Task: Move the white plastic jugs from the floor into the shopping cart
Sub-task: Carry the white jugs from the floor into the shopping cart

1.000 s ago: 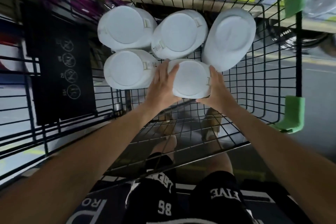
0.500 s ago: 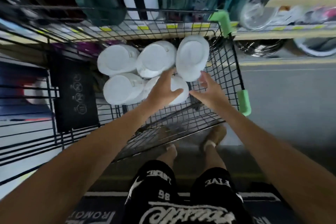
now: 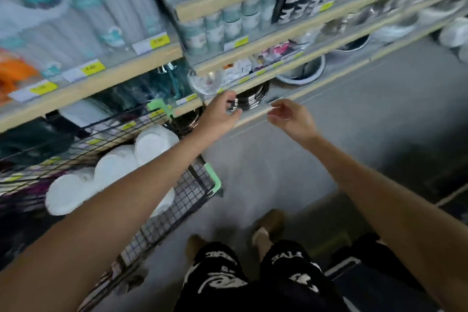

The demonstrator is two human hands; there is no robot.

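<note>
Shop aisle, several white jugs [image 3: 114, 170] packed together inside black wire cart [image 3: 195, 192]

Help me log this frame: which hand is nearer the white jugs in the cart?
Left. The left hand is up and right of the jugs, past the cart rim; the right hand is farther to the right.

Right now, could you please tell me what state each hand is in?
Left hand: open, holding nothing.
Right hand: open, holding nothing.
</note>
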